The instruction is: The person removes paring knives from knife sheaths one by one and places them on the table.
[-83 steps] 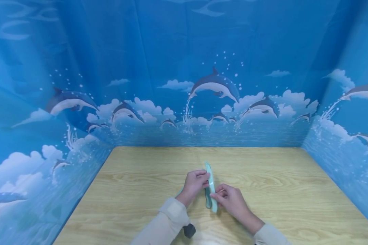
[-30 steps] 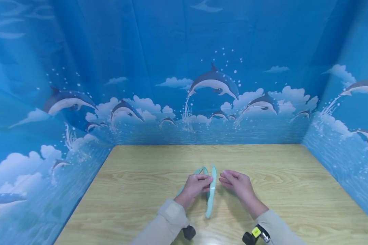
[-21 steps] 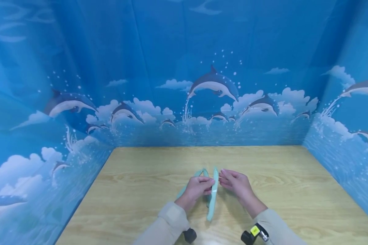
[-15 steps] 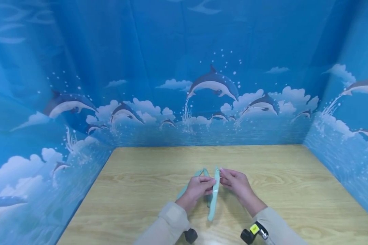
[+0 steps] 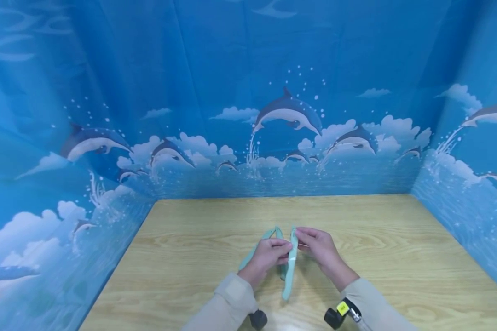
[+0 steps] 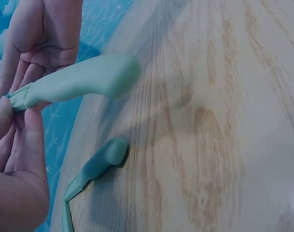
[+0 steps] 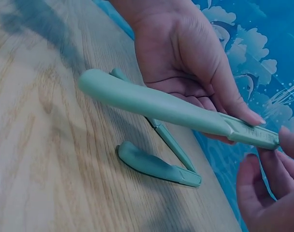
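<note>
A slim mint-green plastic arm has a curved, rounded end and a narrower recessed section with raised marks. My left hand pinches that narrow section, its thumb lying along the recess in the right wrist view. At the far tip, the thumb and fingers of my right hand pinch the arm's end. The rounded end points back toward my body, raised over the table. Under it lies a matching mint-green V-shaped piece, two arms meeting at their narrow ends; my left hand partly hides it in the head view.
The wood-grain table runs back to a blue dolphin-print curtain, which also encloses both sides. Below my sleeves, black wrist devices hang close above the table.
Earlier, my right hand left the arm's lower part and moved up and away. It has since closed in on the far tip, while my left hand keeps its pinch and shifts slightly right.
</note>
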The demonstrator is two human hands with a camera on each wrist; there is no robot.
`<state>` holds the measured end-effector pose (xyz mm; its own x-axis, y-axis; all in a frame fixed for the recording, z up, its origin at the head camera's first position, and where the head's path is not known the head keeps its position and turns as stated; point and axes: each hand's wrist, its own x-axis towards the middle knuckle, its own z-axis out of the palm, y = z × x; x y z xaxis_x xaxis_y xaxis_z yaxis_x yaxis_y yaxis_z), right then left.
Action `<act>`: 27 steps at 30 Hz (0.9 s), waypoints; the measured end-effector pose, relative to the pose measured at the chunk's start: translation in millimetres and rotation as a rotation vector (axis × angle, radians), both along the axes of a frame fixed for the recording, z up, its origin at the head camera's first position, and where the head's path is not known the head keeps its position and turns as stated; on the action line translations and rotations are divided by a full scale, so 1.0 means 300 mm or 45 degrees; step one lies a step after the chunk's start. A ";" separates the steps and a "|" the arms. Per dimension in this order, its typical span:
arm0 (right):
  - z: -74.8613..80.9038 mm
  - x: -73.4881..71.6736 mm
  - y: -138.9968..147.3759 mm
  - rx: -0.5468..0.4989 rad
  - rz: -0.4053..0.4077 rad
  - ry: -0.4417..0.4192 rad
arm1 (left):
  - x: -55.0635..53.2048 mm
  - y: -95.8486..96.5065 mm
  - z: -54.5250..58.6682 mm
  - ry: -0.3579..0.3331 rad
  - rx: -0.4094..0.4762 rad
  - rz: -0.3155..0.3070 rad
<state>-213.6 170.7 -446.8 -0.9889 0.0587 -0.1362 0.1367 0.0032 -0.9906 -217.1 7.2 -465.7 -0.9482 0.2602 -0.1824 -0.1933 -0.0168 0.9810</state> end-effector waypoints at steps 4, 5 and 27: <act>0.000 0.000 0.000 0.003 -0.022 -0.003 | 0.005 0.001 0.002 0.001 -0.005 -0.009; 0.001 0.000 -0.001 0.004 -0.031 -0.003 | 0.005 0.000 0.002 0.000 -0.007 -0.014; 0.000 -0.003 0.002 -0.062 -0.044 -0.047 | 0.007 -0.006 -0.018 -0.008 -0.024 -0.077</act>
